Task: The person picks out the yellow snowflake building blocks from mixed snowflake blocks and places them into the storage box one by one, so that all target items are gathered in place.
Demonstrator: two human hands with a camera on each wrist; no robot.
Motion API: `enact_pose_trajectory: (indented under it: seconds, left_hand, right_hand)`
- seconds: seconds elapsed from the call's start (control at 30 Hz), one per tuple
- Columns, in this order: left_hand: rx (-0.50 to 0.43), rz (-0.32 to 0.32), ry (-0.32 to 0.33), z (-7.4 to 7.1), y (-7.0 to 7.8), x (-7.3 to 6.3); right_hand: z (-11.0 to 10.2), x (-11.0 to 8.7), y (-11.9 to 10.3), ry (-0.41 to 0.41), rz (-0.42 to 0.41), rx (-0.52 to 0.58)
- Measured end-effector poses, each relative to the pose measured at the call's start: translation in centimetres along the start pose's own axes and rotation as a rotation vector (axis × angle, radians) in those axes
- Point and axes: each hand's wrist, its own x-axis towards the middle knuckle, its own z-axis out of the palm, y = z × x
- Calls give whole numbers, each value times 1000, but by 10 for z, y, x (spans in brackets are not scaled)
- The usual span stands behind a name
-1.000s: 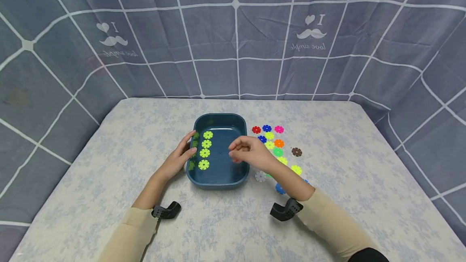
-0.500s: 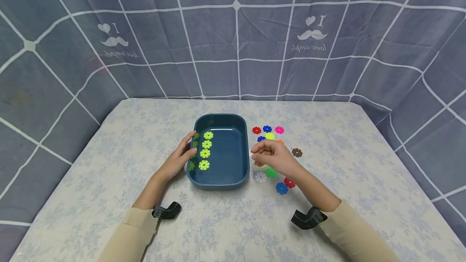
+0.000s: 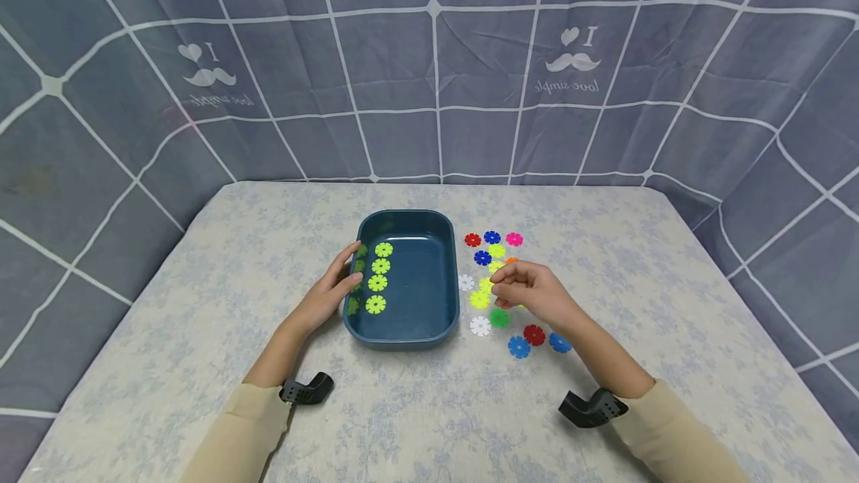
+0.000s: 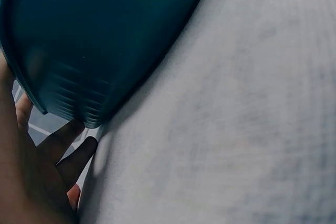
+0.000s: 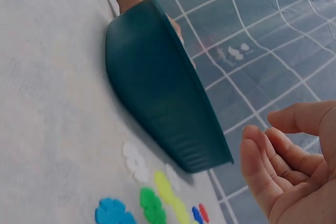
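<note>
A dark teal plastic tub stands on the table. Inside, along its left side, several yellow-green notched discs form a row. My left hand holds the tub's left rim, thumb over the edge; in the left wrist view, fingers lie by the outer wall. Right of the tub, my right hand hovers over more scattered discs, fingers bent, thumb and forefinger apart with nothing between them in the right wrist view. Below its fingertips are yellow discs; the hand hides some of the others.
Around the right hand lie a green disc, a white disc, a red disc and blue discs. Farther back are a pink disc and more colours. A grey-blue checked curtain encloses the table's back and sides.
My right hand has moved from above the tub rightward to the loose discs, uncovering the red and blue ones near the front. The left hand and tub have stayed put.
</note>
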Motion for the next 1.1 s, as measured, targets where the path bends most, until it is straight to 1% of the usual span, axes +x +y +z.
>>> enact_pose_trajectory:
  seconds: [0.23, 0.5, 0.63, 0.83, 0.97, 1.1]
  left_hand:
    - [10, -20, 8, 1, 0, 0]
    - [11, -17, 12, 1, 0, 0]
    - [13, -13, 11, 1, 0, 0]
    - [21, -30, 15, 2, 1, 0]
    - [21, -35, 15, 1, 1, 0]
    - [15, -33, 15, 0, 0, 0]
  right_hand:
    - [-8, -6, 10, 2, 35, -1]
    - [-21, -17, 22, 45, 87, -16]
    - [-27, -21, 29, 49, 81, -16]
    - [-36, -26, 40, 65, 88, -33]
    - [-42, -26, 45, 84, 98, -53]
    - [-47, -25, 48, 94, 85, -57]
